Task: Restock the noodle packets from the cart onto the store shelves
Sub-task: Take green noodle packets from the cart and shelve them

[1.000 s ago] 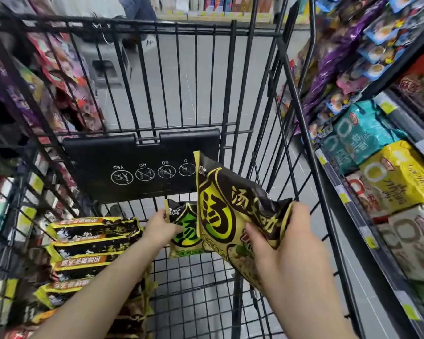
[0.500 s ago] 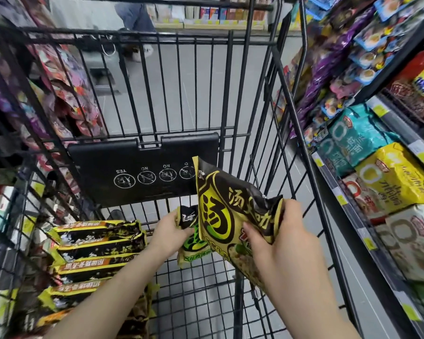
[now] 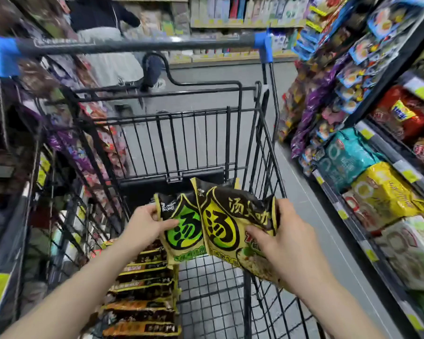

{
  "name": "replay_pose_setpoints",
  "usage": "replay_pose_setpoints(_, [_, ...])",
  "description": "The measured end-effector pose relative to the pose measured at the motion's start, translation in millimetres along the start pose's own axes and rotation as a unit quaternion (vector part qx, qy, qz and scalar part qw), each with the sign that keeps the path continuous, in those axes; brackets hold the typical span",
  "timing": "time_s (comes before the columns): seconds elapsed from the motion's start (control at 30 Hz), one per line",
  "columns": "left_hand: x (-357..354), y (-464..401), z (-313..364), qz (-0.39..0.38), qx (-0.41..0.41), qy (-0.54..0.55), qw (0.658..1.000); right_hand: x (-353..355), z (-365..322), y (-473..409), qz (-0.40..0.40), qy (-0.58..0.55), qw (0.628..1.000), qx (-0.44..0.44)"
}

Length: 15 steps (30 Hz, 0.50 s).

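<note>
Both grips (image 3: 147, 222) (image 3: 282, 237) clutch noodle packets (image 3: 220, 223) over cart (image 3: 262, 148).

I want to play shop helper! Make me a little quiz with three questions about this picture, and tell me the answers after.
1. True or false: each hand holds a noodle packet.
2. Where are the other dark noodle packets stacked? A) in the cart, on the person's left B) on the floor C) on the cart handle
3. Fill in: the big round sign on the left hand's packet is ____.

Key
1. True: the left hand grips the green-sign packet, and the right hand grips the yellow-sign packet.
2. A: the stack of packets lies in the cart.
3. Green.
</note>
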<state>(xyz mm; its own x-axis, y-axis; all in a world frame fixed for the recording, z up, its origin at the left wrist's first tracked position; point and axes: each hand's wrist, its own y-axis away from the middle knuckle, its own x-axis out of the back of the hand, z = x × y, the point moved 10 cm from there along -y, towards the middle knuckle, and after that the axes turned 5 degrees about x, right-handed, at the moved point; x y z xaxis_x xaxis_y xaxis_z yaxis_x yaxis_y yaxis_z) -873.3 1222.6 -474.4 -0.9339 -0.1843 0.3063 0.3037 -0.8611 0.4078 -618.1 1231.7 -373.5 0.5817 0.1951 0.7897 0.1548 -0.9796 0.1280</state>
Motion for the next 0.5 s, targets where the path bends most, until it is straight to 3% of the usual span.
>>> replay_pose_setpoints(0.23, [73,45,42,-0.022,0.033,-0.004,0.999,51,-33,15,-0.017,-0.059,0.998,0.03])
replay_pose_setpoints(0.5, [112,115,129,-0.021,-0.005,0.006,1.0,152,-50,62,0.033,-0.129,0.989,0.068])
